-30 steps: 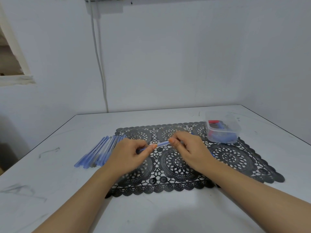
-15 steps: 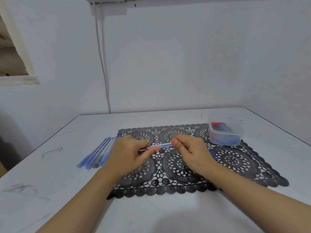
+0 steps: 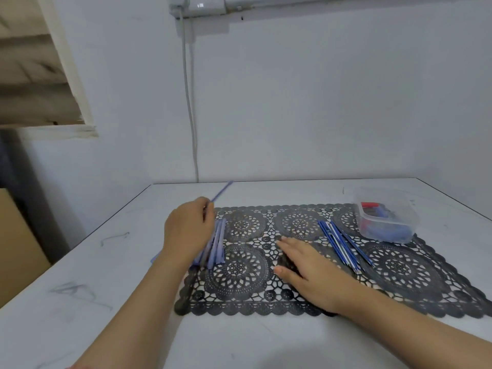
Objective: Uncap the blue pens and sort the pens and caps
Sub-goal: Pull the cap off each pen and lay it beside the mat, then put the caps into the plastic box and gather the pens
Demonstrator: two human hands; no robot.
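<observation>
Broadly, the white table (image 3: 119, 302) fills the lower half of the frame. The black lace mat (image 3: 399, 275) lies across its centre and right, seemingly as a working ground that keeps the sorted groups apart. At the mat's upper right corner stands a clear tub (image 3: 410, 217) with red and blue caps (image 3: 386, 230) inside; I judge it to be the place for caps.

Just right of centre, the right hand (image 3: 308, 267) lies flat on the mat, fingers straight and a little spread. It holds nothing that shows, though whether a cap sits under the palm cannot be told. It rests between the two groups of pens, probably idle or steadying the mat.

Left of centre, the left hand (image 3: 187, 230) has its fingers curled round the low end of a single pen (image 3: 222, 190). It hangs over the bundle of pale-blue pens (image 3: 217, 243), which lies along the mat's left edge and is partly hidden by the hand. Toward the right, near the tub, lie the thin dark-blue pens (image 3: 343, 245), side by side and slanted, well apart from the pale bundle.

The single pen slants up and right out of the top of the grip, clear of the table, with its lower end hidden in the fingers. It is blurred, so its tip cannot be read. Held above the pale bundle, it looks about to be laid there.
</observation>
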